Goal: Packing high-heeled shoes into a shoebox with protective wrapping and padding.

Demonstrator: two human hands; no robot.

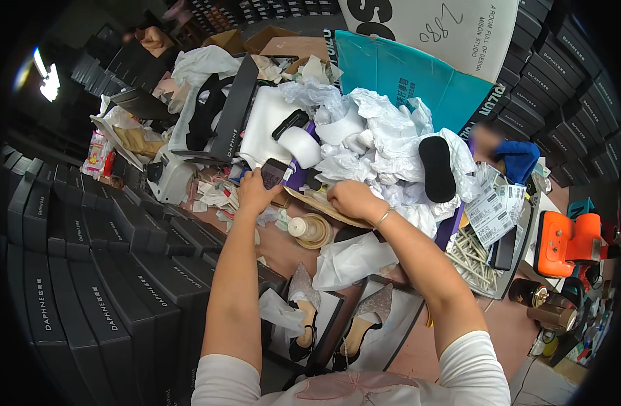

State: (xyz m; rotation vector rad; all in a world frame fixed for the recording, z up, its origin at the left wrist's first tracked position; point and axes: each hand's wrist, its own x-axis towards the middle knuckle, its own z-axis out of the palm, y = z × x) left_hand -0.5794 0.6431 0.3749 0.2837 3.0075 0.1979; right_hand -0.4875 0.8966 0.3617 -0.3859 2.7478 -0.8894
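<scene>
My left hand (255, 193) holds a small dark phone-like device (274, 172) upright over the cluttered table. My right hand (351, 199) rests with curled fingers on a flat tan sheet (317, 203) beside it; a thin bracelet circles that wrist. Under my arms two glittery pointed shoes (302, 291) (370, 314) lie in open shoe boxes. A roll of tape (310, 230) stands between my forearms, near crumpled white paper (351, 260).
A heap of white tissue paper (378, 135) with a black insole (436, 169) fills the table's far side. Stacked black shoe boxes (87, 271) stand at left. Printed labels (492, 213), an orange device (566, 240) and another person in blue (514, 157) are at right.
</scene>
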